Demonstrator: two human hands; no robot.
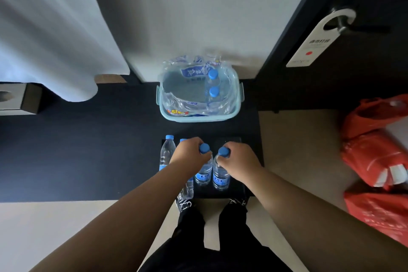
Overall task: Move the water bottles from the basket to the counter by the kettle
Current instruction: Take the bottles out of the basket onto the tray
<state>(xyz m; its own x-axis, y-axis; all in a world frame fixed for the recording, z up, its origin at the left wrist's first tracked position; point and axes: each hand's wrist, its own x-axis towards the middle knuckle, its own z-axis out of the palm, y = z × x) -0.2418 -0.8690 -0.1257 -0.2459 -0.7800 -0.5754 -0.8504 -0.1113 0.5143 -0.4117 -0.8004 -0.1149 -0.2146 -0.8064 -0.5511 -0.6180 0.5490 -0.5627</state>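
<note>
Grips [191, 154] on bottles [202, 175], two in basket [198, 118]

Dim, soft daylight; edges warped.

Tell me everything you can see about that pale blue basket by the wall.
The basket is a pale blue-green tub, plastic by its look, rectangular with rounded corners and a small handle on each side. It sits upright on a dark surface, its far edge near the white wall. Crumpled clear wrapping with blue print lines it and spills over the rim. Two blue-capped bottles stand inside, on the right. The left hand and right hand each grip another bottle, well clear of it.
</note>
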